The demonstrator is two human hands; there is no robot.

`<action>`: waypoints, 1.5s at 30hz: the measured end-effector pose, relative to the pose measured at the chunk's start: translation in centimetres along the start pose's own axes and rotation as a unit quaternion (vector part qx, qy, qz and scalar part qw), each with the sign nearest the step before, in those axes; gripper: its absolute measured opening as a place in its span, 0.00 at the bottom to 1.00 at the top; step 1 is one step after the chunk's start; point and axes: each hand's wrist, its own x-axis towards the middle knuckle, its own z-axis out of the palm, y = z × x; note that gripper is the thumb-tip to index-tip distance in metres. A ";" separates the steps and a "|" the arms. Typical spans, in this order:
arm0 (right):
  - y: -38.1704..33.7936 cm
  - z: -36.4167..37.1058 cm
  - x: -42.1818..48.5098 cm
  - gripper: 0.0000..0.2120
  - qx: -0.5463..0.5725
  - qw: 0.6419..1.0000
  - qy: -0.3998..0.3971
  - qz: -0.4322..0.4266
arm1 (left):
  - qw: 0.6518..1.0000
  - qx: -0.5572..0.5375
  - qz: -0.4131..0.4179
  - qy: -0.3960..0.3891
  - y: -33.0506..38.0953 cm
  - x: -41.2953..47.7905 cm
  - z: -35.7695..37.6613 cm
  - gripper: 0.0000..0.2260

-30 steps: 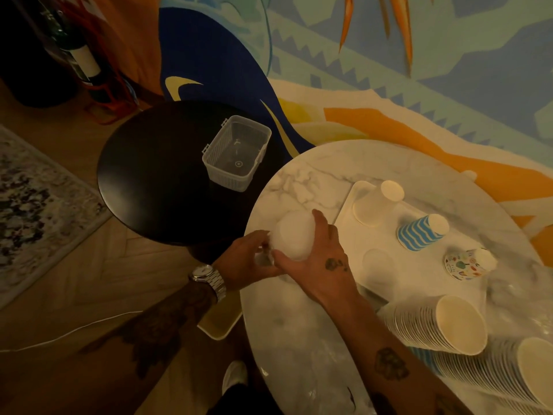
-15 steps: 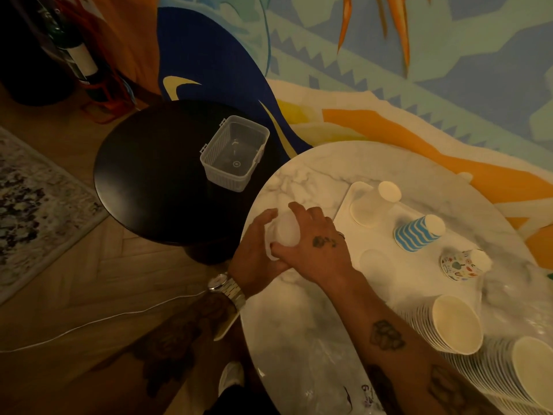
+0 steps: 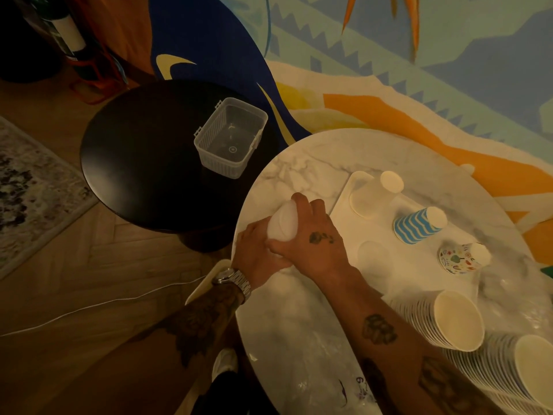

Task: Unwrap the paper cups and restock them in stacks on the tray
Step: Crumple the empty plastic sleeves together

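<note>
Still, left hand and right hand grip white cups.

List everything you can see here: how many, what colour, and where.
Marble table: one, white, right.
Tray: one, white, on the marble table.
Plain cup: one, white, inverted, tray's far end.
Wavy-striped cup: one, blue and white, inverted, mid-tray.
Printed cup: one, multicoloured, inverted, tray's right edge.
Cup stacks: two, white inside, sideways, table's near right.
Black table: one, round, left of the marble table.
Plastic container: one, clear, on the black table.
Bottle: one, dark, top left.
Rug: one, grey patterned, far left.
Cable: one, white, on the floor.
Held white cup: one or a stack, unclear, table's left edge.
Left hand: grips the held white cup.
Right hand: grips it too.
</note>
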 end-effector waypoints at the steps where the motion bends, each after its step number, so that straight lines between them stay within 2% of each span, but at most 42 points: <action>1: 0.0 0.1 -0.1 0.43 0.001 1.000 0.001 0.001 | 0.999 0.033 -0.002 -0.002 -0.3 0.0 0.1 0.39; 9: 0.4 -1.1 0.6 0.43 0.066 0.997 -0.025 0.034 | 0.999 0.021 -0.019 -0.030 0.9 0.3 -1.1 0.39; 12: 0.8 -1.3 0.6 0.43 0.116 0.991 -0.021 0.059 | 0.998 0.046 0.009 -0.033 1.0 0.4 -1.5 0.37; 14: 0.9 -1.0 0.5 0.43 0.125 0.990 -0.015 0.067 | 0.996 0.068 0.041 -0.033 1.2 0.3 -1.8 0.39; 16: 1.0 -0.7 0.3 0.44 0.135 0.988 -0.012 0.074 | 0.997 0.023 0.052 -0.053 1.0 -0.1 -2.2 0.45; 18: 1.1 -0.7 0.1 0.45 0.147 0.986 -0.003 0.075 | 0.990 -0.102 0.064 -0.072 0.4 -0.8 -2.9 0.48; 20: 1.2 -0.8 0.1 0.46 0.157 0.985 0.003 0.072 | 0.976 -0.192 0.090 -0.059 -0.2 -1.2 -3.8 0.40; 24: 1.4 -0.9 0.2 0.46 0.179 0.981 0.006 0.075 | 0.979 -0.170 0.114 -0.007 0.0 -0.8 -5.2 0.21; 29: 2.1 -1.0 0.3 0.46 0.216 0.972 0.014 0.089 | 0.988 -0.126 0.081 0.031 1.0 0.2 -5.4 0.07; 36: 2.5 -0.9 0.3 0.47 0.183 0.980 0.011 0.077 | 0.990 -0.134 0.009 -0.054 2.1 1.5 -6.7 0.04; 38: 2.5 -0.8 0.3 0.48 0.172 0.982 0.008 0.072 | 0.979 -0.181 -0.034 -0.084 2.7 1.7 -7.3 0.05; 40: 2.5 -0.8 0.3 0.48 0.170 0.983 0.004 0.069 | 0.956 -0.259 -0.073 -0.116 3.5 1.8 -7.8 0.09; 42: 2.5 -1.1 0.2 0.48 0.182 0.981 0.002 0.073 | 0.954 -0.266 -0.074 -0.116 4.0 1.7 -8.1 0.13; 45: 2.4 -1.8 0.0 0.47 0.231 0.969 -0.008 0.090 | 0.972 -0.216 -0.053 -0.069 4.2 1.5 -8.1 0.09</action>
